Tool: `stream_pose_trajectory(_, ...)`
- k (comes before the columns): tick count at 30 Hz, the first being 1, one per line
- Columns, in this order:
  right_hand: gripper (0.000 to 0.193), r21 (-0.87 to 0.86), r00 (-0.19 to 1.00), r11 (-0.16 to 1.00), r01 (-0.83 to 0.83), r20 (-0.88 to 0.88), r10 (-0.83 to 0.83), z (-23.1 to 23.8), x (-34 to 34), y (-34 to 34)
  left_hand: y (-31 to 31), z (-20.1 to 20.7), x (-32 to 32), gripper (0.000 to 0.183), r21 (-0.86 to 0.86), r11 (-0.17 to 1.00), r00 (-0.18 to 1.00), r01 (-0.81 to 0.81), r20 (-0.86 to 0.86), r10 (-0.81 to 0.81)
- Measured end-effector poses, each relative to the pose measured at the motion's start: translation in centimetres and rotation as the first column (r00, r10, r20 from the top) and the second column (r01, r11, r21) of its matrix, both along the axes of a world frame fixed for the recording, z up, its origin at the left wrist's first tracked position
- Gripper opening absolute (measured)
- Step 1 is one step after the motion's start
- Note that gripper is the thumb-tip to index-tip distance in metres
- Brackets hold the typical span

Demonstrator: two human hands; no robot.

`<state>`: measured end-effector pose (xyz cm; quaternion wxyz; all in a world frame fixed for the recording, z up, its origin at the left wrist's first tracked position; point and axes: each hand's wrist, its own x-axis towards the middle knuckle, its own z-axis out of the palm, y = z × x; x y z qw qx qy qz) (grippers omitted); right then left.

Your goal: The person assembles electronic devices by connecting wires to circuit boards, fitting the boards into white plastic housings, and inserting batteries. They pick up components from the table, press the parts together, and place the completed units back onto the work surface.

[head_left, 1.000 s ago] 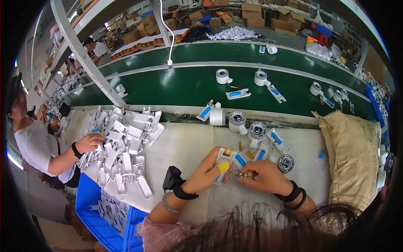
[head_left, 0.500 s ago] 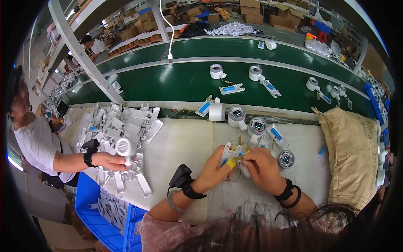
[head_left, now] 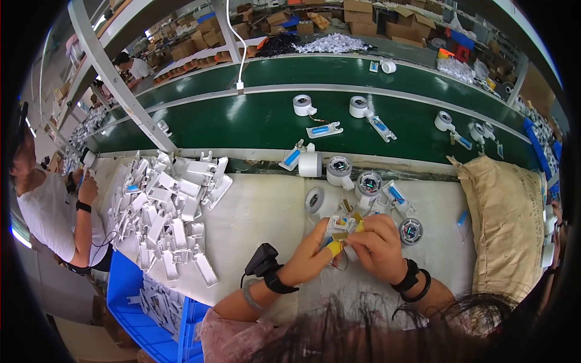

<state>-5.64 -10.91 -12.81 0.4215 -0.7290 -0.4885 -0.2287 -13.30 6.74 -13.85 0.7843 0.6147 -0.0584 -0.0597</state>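
My left hand is closed on a white plastic handle shell with a bit of blue showing, held low over the table. Yellow wrapping covers its thumb tip. My right hand pinches a small tan board against the shell, and a thin dark wire loops below. The fingers hide part of this contact. Just beyond my hands lie a white round fan head, another fan head with a dark face and a shell with a blue battery. A round unit rests beside my right hand.
A heap of white shells covers the table's left, above a blue bin of parts. A brown sack stands right. Beyond runs a green conveyor belt carrying fan units. A co-worker works at far left.
The co-worker's arm has drawn back left from the shell heap with the white fan head it held. Another fan head now shows beyond my left hand. Belt units have shifted left.
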Motion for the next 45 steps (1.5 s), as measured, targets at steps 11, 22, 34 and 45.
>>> stream_pose_trajectory(11,0.028,-0.034,1.000,0.999,-0.022,0.006,0.022,0.1,0.1,-0.2,-0.2,-0.2,-0.3,0.038,0.078,0.997,0.998,-0.008,0.056,0.004)
stream_pose_trajectory(22,0.029,-0.006,0.999,0.999,-0.041,0.011,0.041,-0.1,0.3,-0.3,-0.1,-0.2,-0.5,0.035,0.154,0.988,0.989,-0.027,0.148,0.004)
stream_pose_trajectory(34,0.024,-0.028,0.998,0.999,-0.032,-0.060,0.030,0.0,-0.2,0.0,0.1,-0.5,-0.6,0.030,0.214,0.977,0.987,-0.028,0.160,-0.006)
stream_pose_trajectory(45,0.023,-0.003,0.996,0.999,-0.054,-0.075,0.054,0.1,-0.2,0.0,-1.0,-1.0,-0.3,0.032,0.174,0.971,0.979,-0.161,0.157,0.134)
